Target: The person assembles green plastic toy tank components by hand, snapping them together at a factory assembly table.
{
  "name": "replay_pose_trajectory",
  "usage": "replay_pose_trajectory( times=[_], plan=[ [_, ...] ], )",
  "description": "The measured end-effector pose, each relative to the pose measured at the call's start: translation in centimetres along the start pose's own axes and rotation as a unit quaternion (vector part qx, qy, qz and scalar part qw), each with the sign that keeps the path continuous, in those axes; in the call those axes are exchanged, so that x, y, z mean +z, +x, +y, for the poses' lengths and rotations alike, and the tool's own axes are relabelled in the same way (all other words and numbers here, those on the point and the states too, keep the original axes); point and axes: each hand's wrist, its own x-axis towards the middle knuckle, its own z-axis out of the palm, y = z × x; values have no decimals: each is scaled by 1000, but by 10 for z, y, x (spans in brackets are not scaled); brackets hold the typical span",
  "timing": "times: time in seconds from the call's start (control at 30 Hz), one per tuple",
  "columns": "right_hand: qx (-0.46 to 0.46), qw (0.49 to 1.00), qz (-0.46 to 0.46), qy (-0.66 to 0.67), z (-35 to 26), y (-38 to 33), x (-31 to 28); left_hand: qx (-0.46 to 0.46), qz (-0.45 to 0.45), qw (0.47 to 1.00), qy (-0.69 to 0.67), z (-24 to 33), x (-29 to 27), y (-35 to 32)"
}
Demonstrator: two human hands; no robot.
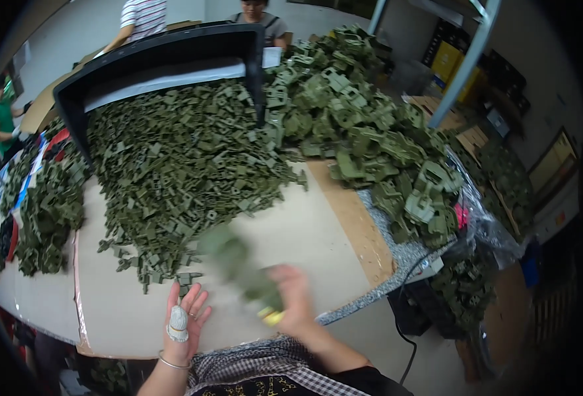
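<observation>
My right hand, smeared by motion, grips a green plastic part over the near part of the table. The part is blurred and its exact shape cannot be made out. Something yellow shows at the right hand's fingers. To the left, my left hand is palm up with its fingers apart, and a whitish cover sits on its thumb. A small green piece lies by the left fingertips; whether they touch it is unclear. Beyond both hands spreads a heap of small green plastic pieces.
A black bin lies tipped behind the small pieces. Larger green shells are piled at the right, with more green parts at the left. A cable hangs off the right edge. Other people stand at the back.
</observation>
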Motion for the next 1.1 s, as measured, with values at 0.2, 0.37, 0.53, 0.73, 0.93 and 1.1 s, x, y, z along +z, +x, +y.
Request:
replay_pose_trajectory(
  times=[0.2,0.37,0.53,0.73,0.93,1.1],
  plan=[
    [-115,932,-244,241,-47,-3,22,117,-10,987,-110,12,-12,6],
    [25,909,-181,375,-54,5,41,204,-101,961,157,-25,-32,-20],
    [-57,967,-130,210,-65,8,57,184,-28,961,202,-20,-20,-27],
    [-66,966,-180,173,-65,13,35,170,-33,982,70,-31,-24,-32],
    [71,997,27,24,-49,43,-16,146,127,981,-11,7,-65,-21],
    [-13,951,-58,-303,10,74,-43,26,141,990,13,17,-93,-22]
  ],
)
